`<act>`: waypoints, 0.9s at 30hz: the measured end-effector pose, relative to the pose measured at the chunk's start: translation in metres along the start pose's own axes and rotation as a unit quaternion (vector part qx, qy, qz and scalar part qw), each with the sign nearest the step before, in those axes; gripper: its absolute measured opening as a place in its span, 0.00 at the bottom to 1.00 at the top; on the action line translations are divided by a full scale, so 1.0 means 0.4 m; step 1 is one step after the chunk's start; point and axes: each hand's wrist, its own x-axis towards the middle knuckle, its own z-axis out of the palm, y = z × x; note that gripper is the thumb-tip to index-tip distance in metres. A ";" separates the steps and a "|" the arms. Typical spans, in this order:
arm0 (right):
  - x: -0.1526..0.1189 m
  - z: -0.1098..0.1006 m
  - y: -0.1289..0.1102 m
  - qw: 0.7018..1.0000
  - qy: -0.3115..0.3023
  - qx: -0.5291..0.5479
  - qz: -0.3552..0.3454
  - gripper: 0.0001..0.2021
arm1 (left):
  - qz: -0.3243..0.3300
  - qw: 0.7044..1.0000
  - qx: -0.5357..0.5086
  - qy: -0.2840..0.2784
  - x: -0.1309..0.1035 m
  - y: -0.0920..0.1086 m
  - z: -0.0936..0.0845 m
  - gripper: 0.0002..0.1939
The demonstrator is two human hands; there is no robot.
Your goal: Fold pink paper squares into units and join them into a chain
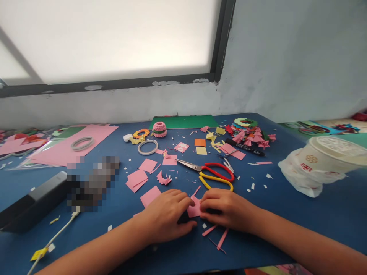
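Note:
Near the front of the blue table, a small pink paper [194,208] lies between my two hands. My left hand [169,214] is at its left edge, fingers bent and a fingertip on the paper; the thumb lies lower, with a dark area under the palm that I cannot make out. Curled fingers of my right hand [225,210] hold the right edge. Just behind sit scissors [216,177] with one red and one yellow handle, their blades pointing left. Pink squares [137,179] and a folded pink piece [163,178] lie behind my left hand.
A white cup in a plastic bag [318,164] stands at the right. Folded paper pieces [249,133] and a black marker [246,147] lie at the back right. Tape rolls [148,147], pink sheets [71,145], a black box [34,200] and a cable [59,233] are leftward.

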 end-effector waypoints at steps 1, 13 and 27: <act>0.001 0.000 0.002 1.000 -0.001 -0.001 -0.004 0.06 | -0.012 1.000 -0.009 -0.007 0.003 -0.002 0.003 0.10; 0.039 0.006 0.003 0.996 0.023 0.014 0.080 0.06 | -0.172 0.973 -0.156 -0.008 0.019 -0.015 0.013 0.10; 0.042 0.000 -0.004 0.989 -0.020 0.025 0.146 0.08 | -0.023 0.997 -0.074 -0.002 0.013 -0.027 0.016 0.10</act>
